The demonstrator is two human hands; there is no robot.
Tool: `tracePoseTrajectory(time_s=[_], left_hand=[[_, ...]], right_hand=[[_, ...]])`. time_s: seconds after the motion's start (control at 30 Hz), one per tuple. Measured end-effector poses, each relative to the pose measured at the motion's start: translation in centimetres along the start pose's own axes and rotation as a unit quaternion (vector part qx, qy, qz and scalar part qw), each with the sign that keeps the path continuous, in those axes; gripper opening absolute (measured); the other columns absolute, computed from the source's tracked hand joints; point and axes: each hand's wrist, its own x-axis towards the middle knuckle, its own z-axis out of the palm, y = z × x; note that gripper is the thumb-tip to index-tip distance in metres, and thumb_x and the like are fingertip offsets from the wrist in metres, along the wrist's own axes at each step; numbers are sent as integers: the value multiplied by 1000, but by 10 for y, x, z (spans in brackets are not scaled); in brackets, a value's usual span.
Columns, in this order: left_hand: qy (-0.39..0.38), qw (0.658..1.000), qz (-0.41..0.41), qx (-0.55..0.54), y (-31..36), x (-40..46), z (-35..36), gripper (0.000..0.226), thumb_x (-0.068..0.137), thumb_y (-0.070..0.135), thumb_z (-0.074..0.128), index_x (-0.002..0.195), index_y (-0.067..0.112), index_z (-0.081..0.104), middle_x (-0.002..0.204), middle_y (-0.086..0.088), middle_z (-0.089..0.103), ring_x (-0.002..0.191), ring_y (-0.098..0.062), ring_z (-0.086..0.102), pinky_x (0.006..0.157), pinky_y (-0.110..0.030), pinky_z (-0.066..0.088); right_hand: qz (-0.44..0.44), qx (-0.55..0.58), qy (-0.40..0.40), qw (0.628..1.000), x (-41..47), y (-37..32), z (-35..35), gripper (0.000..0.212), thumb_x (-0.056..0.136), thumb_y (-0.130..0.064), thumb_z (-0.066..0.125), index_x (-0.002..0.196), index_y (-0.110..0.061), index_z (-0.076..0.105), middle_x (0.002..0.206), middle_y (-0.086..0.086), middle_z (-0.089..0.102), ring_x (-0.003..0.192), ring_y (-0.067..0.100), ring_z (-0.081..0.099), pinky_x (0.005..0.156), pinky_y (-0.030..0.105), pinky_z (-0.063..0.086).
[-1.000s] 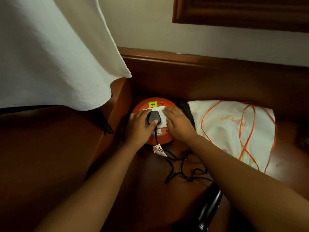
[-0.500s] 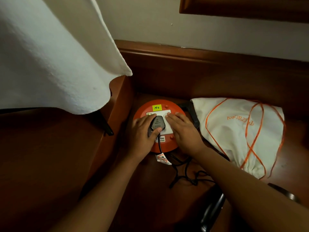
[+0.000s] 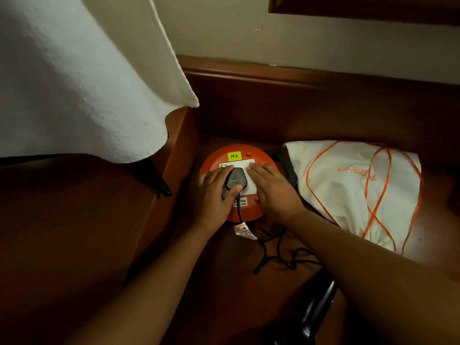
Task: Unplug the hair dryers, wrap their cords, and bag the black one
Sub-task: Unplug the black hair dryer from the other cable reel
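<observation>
Left hand [image 3: 214, 195] gripping black plug [image 3: 235, 181] seated in orange extension reel [image 3: 216, 158]. Right hand [image 3: 273, 190] flat, fingers straight, pressing the reel's white socket panel [image 3: 251, 186]. White drawstring bag [image 3: 353, 190] just beside.

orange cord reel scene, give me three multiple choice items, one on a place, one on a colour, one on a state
1. Where does the white drawstring bag lie relative to the orange cord reel?
A. on the right side
B. on the left side
C. on top of it

2. What colour is the sticker marked M4?
A. blue
B. yellow
C. pink

3. What is the left hand doing?
A. resting flat on the floor
B. holding the bag's string
C. gripping the black plug

Answers: 1 A, the bag lies past the right hand. 2 B, the sticker is yellow. 3 C, thumb and fingers curl round the plug on the reel's socket plate.
</observation>
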Motion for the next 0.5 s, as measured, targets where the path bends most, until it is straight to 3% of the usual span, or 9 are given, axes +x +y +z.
tracePoseTrajectory(time_s=[0.3, 0.4, 0.5], left_hand=[[-10, 1000, -8, -4, 1, -1, -3, 62, 86, 59, 44, 135, 22, 53, 134, 0, 56, 122, -20, 41, 96, -35, 39], [-6, 1000, -6, -4, 0, 0, -3, 52, 90, 46, 55, 136, 21, 52, 136, -1, 55, 123, -21, 39, 96, -33, 36], [-1, 1000, -2, -6, 1, -1, -3, 53, 89, 47, 53, 135, 20, 53, 135, -1, 55, 121, -21, 40, 95, -29, 33]], right_hand=[[7, -14, -15, 1000, 2, -4, -6, 53, 97, -9, 44, 148, -13, 29, 154, 8, 32, 143, 25, 22, 116, 34, 18], [10, -21, -27, 999, 2, -4, -7, 55, 97, -9, 46, 148, -13, 27, 155, 7, 29, 144, 24, 20, 116, 32, 16], [20, -31, -35, 999, 4, -7, -6, 57, 97, -11, 44, 150, -14, 21, 157, 6, 22, 145, 23, 15, 117, 31, 12]])
